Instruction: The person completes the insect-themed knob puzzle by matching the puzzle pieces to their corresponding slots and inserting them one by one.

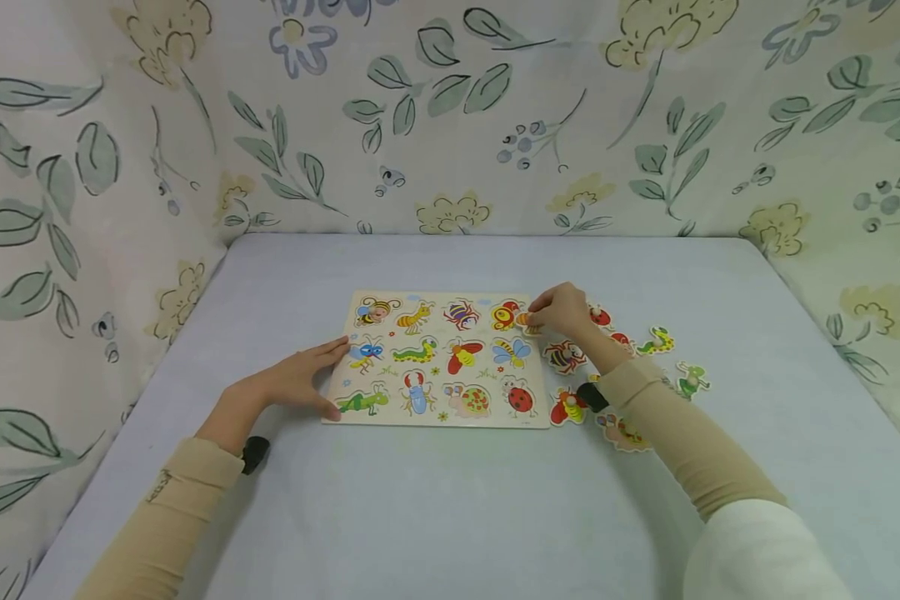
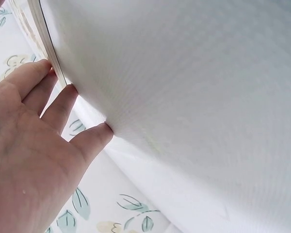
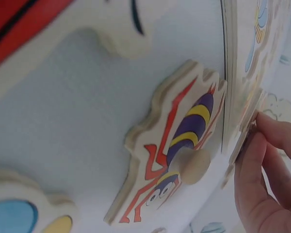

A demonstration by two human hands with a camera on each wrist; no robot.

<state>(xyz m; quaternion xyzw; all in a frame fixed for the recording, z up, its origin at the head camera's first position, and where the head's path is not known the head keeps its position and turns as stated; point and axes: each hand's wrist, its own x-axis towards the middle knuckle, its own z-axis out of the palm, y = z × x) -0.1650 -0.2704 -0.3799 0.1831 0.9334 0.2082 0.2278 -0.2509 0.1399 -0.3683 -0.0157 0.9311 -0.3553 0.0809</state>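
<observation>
Right grip [image 1: 564, 311] pinching puzzle piece [image 1: 523, 322] at upper right corner of board [image 1: 487, 377]; left grip [image 1: 292, 379] resting spread against its left edge. Piece looking light, stiff, probably smooth; rim likely offering surest hold.

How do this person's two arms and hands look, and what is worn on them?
The left hand and right hand wear no gloves. The left sleeve and right sleeve are tan; the left bears a dark marking, too small to read. A small black piece shows at each wrist. White cloth covers the right arm higher up.
</observation>
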